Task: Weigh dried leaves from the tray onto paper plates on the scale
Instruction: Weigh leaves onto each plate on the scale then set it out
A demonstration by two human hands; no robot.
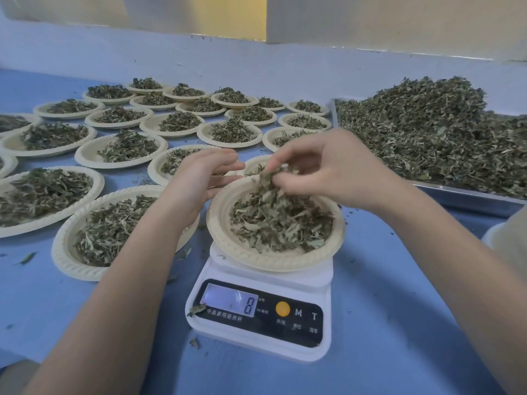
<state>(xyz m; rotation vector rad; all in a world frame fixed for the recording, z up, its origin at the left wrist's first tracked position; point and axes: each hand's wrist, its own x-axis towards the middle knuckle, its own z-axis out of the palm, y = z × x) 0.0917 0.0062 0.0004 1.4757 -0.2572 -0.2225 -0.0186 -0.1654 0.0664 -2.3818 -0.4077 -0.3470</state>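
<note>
A white kitchen scale (pixel 261 315) stands on the blue table, its display showing 8. On it sits a cream paper plate (pixel 225 246) with a heap of dried leaves (pixel 279 220). My right hand (pixel 328 169) hovers over the plate's far side and pinches a bunch of leaves with curled fingers. My left hand (pixel 199 175) is beside the plate's left rim, fingers straight, holding nothing. A metal tray (pixel 467 195) at the right carries a big pile of dried leaves (pixel 427 132).
Several filled paper plates (pixel 125 149) cover the table to the left and behind the scale, the nearest one (pixel 68 252) under my left forearm. Loose leaf bits lie on the table and scale face. A white wall ledge runs along the back.
</note>
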